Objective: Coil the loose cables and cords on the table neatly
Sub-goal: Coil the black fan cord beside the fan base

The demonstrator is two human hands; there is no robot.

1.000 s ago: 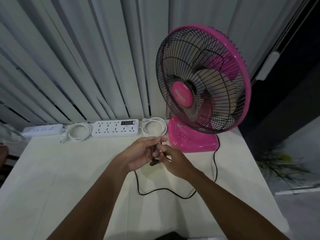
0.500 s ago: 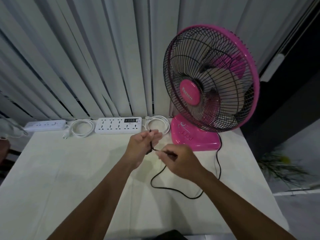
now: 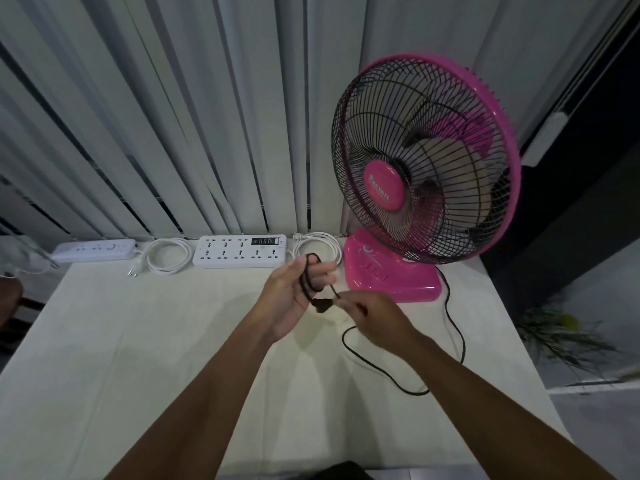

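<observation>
Looped around the fingers of the left hand (image 3: 294, 296), a black cord (image 3: 453, 327) is seen held above the white table (image 3: 138, 358); the left hand is turned palm-up with its fingers partly curled, and a small coil of the cord is wrapped over them. Just below that coil the cord's black plug (image 3: 322, 304) hangs between the two hands. The right hand (image 3: 372, 315) is closed in a pinch on the cord just beside the plug — its fingertips are blurred, so the exact grip cannot be made out. From the right hand the cord drops to the tabletop, sweeps in a wide slack loop toward the near edge, and runs back up along the right side to the rear of the pink fan (image 3: 426, 161), which stands upright at the table's far right corner. Along the far edge, against the vertical blinds (image 3: 173, 116), two white power strips are laid — a smaller one (image 3: 93, 250) at the left and a larger one (image 3: 240, 251) near the middle. A coiled white cable (image 3: 166, 259) rests between them, and a second white coil (image 3: 318, 245) lies between the larger strip and the fan's base, partly hidden behind the left hand.
</observation>
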